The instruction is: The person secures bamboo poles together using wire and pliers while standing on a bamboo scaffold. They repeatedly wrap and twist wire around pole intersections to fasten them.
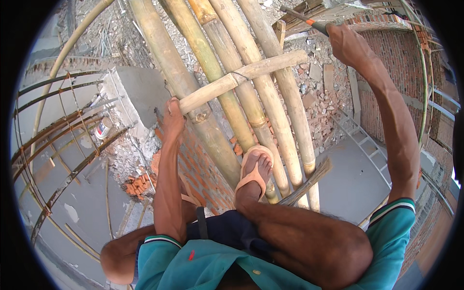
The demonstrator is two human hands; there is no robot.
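Gripping one end of a pale, straight wooden crosspiece [258, 69] in the left hand [172, 117], across yellowish bamboo poles [254, 112] to its right, and clutching an orange-and-black-handled tool [309, 21] in the outstretched right hand [347, 44], possibly risking left-hand injury through a stray swing.

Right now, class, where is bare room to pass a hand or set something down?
A slim gap separates the thickest bamboo pole from the greenish pole. Below, grey floor lies bare between rubble and ladder. Crowded: where the crosspiece and the sandalled foot cover the poles.
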